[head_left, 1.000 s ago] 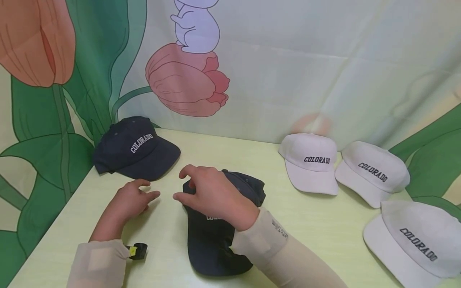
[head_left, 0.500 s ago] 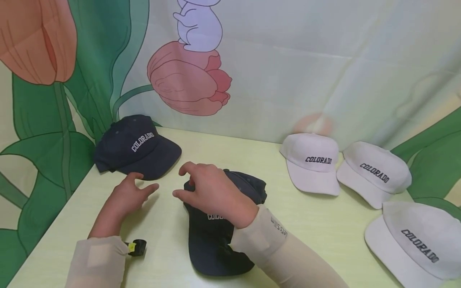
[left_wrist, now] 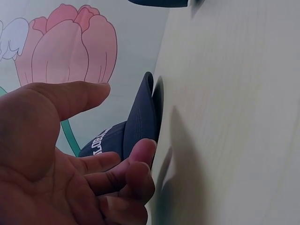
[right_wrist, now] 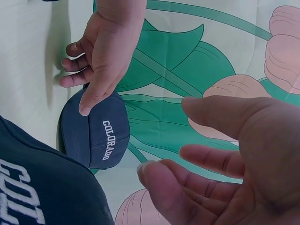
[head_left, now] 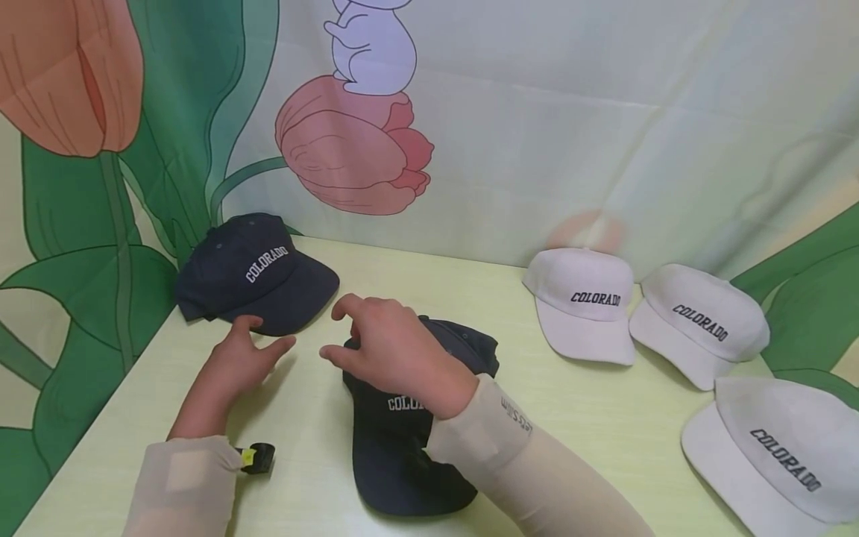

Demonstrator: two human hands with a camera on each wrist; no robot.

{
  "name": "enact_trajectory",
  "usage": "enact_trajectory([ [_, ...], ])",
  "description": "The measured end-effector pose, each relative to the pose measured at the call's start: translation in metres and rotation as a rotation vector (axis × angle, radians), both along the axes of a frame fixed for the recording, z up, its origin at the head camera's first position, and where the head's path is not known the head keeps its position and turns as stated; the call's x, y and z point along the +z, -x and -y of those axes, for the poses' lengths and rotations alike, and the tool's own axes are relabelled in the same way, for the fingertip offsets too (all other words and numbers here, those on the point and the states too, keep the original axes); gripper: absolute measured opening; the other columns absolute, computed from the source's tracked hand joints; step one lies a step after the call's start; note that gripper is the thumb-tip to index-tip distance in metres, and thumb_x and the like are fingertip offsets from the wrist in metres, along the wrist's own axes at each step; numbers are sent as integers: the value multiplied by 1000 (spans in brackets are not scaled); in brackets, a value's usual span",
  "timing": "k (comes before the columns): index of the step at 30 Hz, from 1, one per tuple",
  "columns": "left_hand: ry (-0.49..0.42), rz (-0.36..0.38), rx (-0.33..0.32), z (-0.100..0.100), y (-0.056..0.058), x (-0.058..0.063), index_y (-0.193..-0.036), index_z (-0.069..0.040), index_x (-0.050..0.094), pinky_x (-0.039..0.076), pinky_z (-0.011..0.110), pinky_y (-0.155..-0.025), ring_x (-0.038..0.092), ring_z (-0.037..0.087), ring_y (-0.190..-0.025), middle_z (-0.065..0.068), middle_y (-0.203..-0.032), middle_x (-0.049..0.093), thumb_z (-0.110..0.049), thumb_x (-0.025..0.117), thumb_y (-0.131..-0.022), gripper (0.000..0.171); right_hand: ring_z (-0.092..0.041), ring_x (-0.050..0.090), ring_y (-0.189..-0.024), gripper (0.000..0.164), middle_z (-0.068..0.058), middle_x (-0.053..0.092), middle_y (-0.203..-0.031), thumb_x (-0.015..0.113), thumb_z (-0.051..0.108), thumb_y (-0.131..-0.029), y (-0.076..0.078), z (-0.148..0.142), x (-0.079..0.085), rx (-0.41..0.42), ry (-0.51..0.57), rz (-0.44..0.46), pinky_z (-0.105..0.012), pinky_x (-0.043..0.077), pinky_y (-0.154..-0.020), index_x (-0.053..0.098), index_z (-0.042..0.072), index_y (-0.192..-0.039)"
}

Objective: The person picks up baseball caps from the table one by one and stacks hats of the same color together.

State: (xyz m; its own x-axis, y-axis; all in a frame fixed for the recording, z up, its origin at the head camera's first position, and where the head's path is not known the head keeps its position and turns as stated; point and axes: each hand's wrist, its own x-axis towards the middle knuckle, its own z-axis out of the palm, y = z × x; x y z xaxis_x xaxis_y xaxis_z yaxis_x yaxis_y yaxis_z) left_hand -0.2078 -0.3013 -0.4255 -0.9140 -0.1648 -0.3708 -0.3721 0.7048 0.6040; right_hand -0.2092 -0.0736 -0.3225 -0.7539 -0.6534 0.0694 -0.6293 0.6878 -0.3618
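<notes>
Over the table's left side my left hand [head_left: 235,362] hovers with relaxed, slightly bent fingers and nothing in them. Just beyond its fingertips sits a navy cap [head_left: 262,291] with white COLORADO lettering, brim facing front right; in the left wrist view that cap [left_wrist: 140,117] shows behind the fingers. My right hand [head_left: 403,358] is held above a second navy cap [head_left: 403,470], hiding part of its crown and lettering. Its thumb and fingers are loosely bent and apart, gripping nothing, as the right hand [right_wrist: 225,164] also shows in the right wrist view.
Three white COLORADO caps stand at the right: one at the back [head_left: 584,306], another beside it [head_left: 698,321], and a nearer one [head_left: 778,447]. A curtain [head_left: 496,134] printed with tulips hangs behind the pale table [head_left: 295,492]. A black strap piece [head_left: 258,458] hangs by the left sleeve.
My left hand has shifted slightly forward, toward the far navy cap. The right hand has moved a little forward too. The caps stay where they are; the head view has drifted slightly.
</notes>
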Motion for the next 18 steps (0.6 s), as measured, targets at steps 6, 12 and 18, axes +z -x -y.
enact_trajectory([
  [6,6,-19,8,0,2,1,-142,1,9,40,50,-86,51,36,-105,29,-122,50,-66,40,-82,95,-5,53,-70,40,6,60,-82,62,41,-83,4,2,1,-14,-12,5,-19,43,-58,55,17,-114],
  [12,0,-37,15,1,4,1,-141,1,9,41,47,-83,54,35,-102,27,-114,57,-66,41,-82,94,-5,54,-72,39,4,62,-83,62,40,-83,9,4,-1,-24,-26,-3,-20,43,-59,55,17,-113],
  [18,-3,-28,19,2,8,-1,-141,1,9,39,49,-85,50,37,-104,31,-122,48,-63,41,-84,92,-5,55,-76,42,5,63,-86,62,41,-82,12,7,1,-28,-69,-6,-20,45,-61,54,17,-116],
])
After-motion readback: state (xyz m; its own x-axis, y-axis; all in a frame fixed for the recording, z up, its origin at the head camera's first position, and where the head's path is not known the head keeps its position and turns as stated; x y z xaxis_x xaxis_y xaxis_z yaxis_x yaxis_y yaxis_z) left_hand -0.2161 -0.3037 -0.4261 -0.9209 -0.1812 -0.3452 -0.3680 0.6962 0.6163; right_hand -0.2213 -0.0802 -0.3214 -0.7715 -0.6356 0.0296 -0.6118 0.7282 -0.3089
